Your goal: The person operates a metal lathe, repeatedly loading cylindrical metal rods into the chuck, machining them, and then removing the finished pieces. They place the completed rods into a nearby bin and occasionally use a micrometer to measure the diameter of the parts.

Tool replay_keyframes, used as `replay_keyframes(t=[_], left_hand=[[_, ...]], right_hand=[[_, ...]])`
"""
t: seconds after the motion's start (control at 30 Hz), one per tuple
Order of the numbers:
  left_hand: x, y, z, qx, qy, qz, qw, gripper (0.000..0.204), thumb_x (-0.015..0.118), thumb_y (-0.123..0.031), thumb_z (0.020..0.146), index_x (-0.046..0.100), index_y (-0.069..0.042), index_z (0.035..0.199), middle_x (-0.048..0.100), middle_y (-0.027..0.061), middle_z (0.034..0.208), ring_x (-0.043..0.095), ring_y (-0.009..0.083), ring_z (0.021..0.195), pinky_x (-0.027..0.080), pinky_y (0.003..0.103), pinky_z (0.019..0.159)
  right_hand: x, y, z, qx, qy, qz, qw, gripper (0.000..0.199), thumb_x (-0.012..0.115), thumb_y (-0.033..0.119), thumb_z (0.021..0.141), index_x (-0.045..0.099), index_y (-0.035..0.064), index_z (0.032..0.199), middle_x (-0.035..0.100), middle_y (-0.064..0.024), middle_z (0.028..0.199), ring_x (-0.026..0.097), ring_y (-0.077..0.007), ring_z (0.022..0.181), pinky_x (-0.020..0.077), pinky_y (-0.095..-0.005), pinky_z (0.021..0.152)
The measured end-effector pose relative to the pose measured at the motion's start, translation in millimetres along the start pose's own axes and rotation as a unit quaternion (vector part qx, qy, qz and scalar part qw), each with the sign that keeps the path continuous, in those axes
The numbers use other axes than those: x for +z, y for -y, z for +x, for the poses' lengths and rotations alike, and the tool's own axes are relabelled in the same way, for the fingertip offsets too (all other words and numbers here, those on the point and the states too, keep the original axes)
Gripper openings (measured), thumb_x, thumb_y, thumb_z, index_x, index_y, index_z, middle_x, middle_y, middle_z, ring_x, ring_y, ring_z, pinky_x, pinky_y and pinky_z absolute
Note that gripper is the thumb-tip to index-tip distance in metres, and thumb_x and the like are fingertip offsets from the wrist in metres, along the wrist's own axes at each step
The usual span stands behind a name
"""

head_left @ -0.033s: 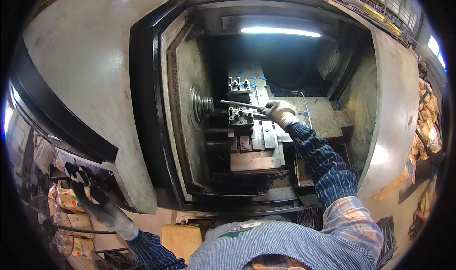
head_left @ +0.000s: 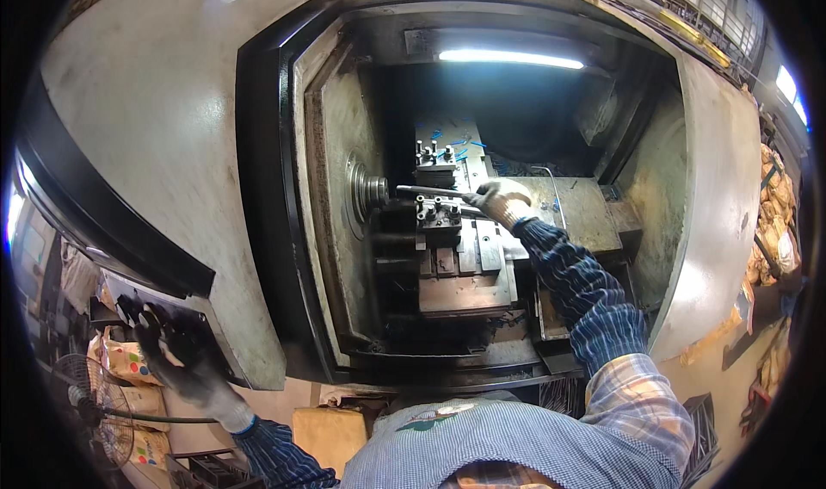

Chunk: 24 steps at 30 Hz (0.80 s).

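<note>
My right hand (head_left: 502,201), in a pale glove with grey fingers, is closed around a metal rod (head_left: 430,192) inside a lathe. The rod's free end points left at the round spindle collet (head_left: 376,191), with a small gap between them. Just below the rod stands a bolted tool holder (head_left: 439,213); a second tool holder (head_left: 435,156) sits farther back. At the lower left my left hand (head_left: 194,373), also gloved, reaches to the dark control panel (head_left: 215,343), its fingers stretched over the knobs. Exact contact there is hard to make out.
The lathe's pale housing (head_left: 163,119) and black door edge (head_left: 262,188) frame the opening. A lamp (head_left: 512,59) glows inside. Blue shavings (head_left: 460,154) lie on the slide. A bent thin pipe (head_left: 553,192) rises right of my hand. A wire-guarded fan (head_left: 82,396) stands lower left.
The rod's free end has dipped slightly, so the rod lies more level. My left hand has shifted a little up and to the right over the control panel.
</note>
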State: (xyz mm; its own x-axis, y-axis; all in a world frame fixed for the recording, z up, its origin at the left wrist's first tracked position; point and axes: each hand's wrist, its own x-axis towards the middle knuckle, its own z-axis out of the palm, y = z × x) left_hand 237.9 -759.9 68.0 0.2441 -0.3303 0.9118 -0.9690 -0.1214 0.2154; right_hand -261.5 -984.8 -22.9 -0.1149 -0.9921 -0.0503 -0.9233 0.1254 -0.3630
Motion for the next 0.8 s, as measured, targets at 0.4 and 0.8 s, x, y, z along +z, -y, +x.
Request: replay_keyframes(t=[0.4, 0.8], left_hand=[[11, 16, -13, -0.337, -0.076, -0.476, 0.808, 0.046, 0.034, -0.015, 0.109, 0.038, 0.001, 0.152, 0.047, 0.0271, 0.147, 0.055, 0.0337, 0.120, 0.047, 0.046, 0.104], [11, 18, -25, -0.233, -0.081, -0.356, 0.901, 0.049, 0.041, -0.029, 0.108, 0.042, -0.004, 0.150, 0.064, 0.0174, 0.118, 0.066, 0.0207, 0.093, 0.056, 0.027, 0.077]], right_hand=[[29, 19, 68, -0.052, 0.088, 0.048, 0.994, 0.047, 0.062, 0.058, 0.095, 0.075, 0.0185, 0.117, 0.072, -0.0099, 0.120, 0.067, -0.0296, 0.112, 0.0509, -0.0450, 0.097], [37, -24, 99, -0.110, 0.097, -0.072, 0.987, 0.043, 0.063, 0.051, 0.095, 0.074, 0.0144, 0.115, 0.074, -0.0116, 0.109, 0.070, -0.0288, 0.101, 0.0537, -0.0411, 0.092]])
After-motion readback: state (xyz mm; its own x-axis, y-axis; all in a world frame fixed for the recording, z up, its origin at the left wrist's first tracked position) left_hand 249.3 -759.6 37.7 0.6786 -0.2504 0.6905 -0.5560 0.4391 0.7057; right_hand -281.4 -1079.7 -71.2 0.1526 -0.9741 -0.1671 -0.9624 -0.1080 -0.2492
